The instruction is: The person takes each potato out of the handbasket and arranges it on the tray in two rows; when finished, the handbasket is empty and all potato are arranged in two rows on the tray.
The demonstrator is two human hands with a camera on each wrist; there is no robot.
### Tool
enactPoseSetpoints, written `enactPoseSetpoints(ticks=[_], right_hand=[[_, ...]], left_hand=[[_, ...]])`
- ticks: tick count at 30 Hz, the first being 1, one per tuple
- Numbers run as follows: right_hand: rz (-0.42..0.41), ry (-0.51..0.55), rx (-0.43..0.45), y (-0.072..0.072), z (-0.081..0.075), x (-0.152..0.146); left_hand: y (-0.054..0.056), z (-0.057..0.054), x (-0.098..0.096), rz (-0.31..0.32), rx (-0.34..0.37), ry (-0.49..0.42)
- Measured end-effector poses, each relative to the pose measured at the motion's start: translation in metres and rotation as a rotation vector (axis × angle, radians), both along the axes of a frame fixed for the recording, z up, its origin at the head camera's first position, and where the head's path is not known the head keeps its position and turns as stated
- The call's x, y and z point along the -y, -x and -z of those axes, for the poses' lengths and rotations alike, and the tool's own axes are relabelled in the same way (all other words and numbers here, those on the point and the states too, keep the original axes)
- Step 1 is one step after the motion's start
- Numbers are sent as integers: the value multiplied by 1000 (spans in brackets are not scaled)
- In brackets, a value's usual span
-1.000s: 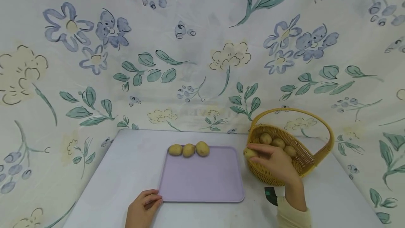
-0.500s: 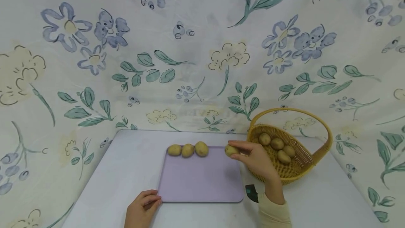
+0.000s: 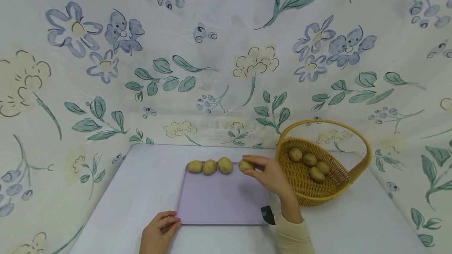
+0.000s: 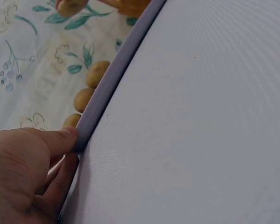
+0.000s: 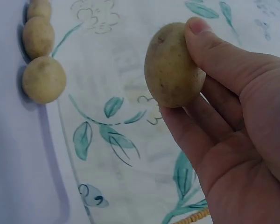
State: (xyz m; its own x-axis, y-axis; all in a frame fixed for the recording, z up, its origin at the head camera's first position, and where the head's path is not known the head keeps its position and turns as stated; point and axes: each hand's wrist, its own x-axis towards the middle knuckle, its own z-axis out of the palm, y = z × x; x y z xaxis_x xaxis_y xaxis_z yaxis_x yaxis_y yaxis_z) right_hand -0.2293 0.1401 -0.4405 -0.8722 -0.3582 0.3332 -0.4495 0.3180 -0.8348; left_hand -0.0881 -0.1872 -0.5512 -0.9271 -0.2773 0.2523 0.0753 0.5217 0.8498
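Observation:
My right hand [image 3: 272, 177] pinches a potato [image 5: 172, 67] between thumb and fingertips, above the far right part of the lilac tray [image 3: 219, 199]. Three potatoes [image 3: 210, 167] sit side by side along the tray's far edge, from its left corner; the held one is just to their right. At the near left corner, my left hand [image 3: 159, 232] grips the tray's edge. The left wrist view shows its thumb on the rim [image 4: 95, 109] and a finger against the side below.
A wicker basket [image 3: 318, 200] with a tall arched handle [image 3: 326, 121] stands right of the tray, several potatoes [image 3: 310, 159] inside. The white table [image 3: 141, 183] ends at a floral cloth [image 3: 219, 58] hanging behind it.
My right hand has carried the potato left, from the basket's left side to over the tray, close to the row. The left hand stays at the tray corner.

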Motion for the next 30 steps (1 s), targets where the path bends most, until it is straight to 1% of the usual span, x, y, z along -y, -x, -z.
enactPoseSetpoints(ticks=[4,11,13,16,20,26,30], right_hand=[[47,-3,-6,6,10,9],[143,-76,-10,14,30,22],[162,-89,-14,16,35,25],[192,-104,-6,19,42,28],[215,-109,11,24,52,34],[245,-128,31,29,61,39],[276,-157,28,31,67,40]], left_hand=[[-1,0,0,1,-17,3],[-1,-1,0,9,-5,-31],[-1,-2,0,7,4,-30],[-1,-2,0,6,8,-5],[-1,-2,1,11,6,28],[-1,-3,0,7,21,29],[-1,-3,0,7,30,28]])
